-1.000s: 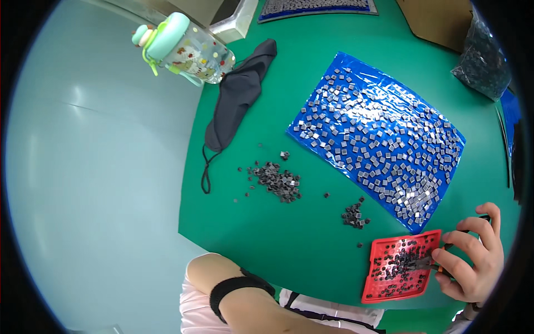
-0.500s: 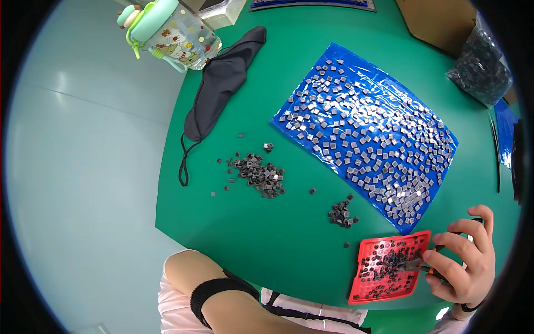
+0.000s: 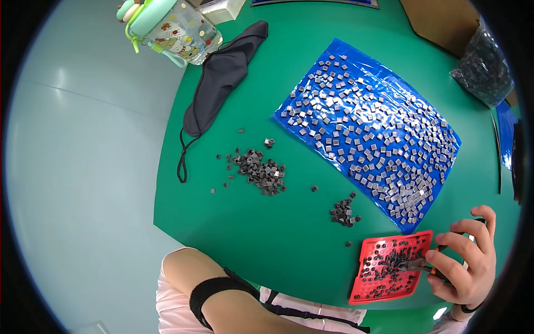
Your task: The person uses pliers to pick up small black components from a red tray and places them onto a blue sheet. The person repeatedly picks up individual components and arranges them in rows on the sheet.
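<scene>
Right hand (image 3: 466, 264): at the lower right; fingers curled round the handles of pliers (image 3: 413, 265) with a dark metal head and a touch of orange; dark band (image 3: 471, 308) at the wrist

Left hand: outside the view, its state impossible to tell; bare limb (image 3: 250, 309) at the lower edge, ringed by a black elastic band (image 3: 207, 295)

Red tray (image 3: 356, 288): shallow, tilted in outline, beside the right hand on the green tabletop (image 3: 245, 222); small black parts (image 3: 392, 261) over its floor, densest near the middle, where the head of the pliers reaches among them

Blue plastic sheet (image 3: 361, 61): glossy, set askew beyond the tray; many small grey square pieces (image 3: 421, 192) spread across it, crowded toward the near corner

Dark loose parts: larger heap (image 3: 261, 171) left of the sheet, with strays around it; smaller heap (image 3: 345, 215) between sheet and tray; one single piece (image 3: 314, 188) between the heaps

Dark grey cloth mask (image 3: 222, 83): folded, cord loop at its near end; just beside it, a clear drinking bottle (image 3: 186, 34) with mint-green lid, lying at a slant

Far right: clear bag (image 3: 484, 69) of dark contents, near a brown cardboard box (image 3: 439, 25); thin dark rod (image 3: 495, 156) nearer the hand
</scene>
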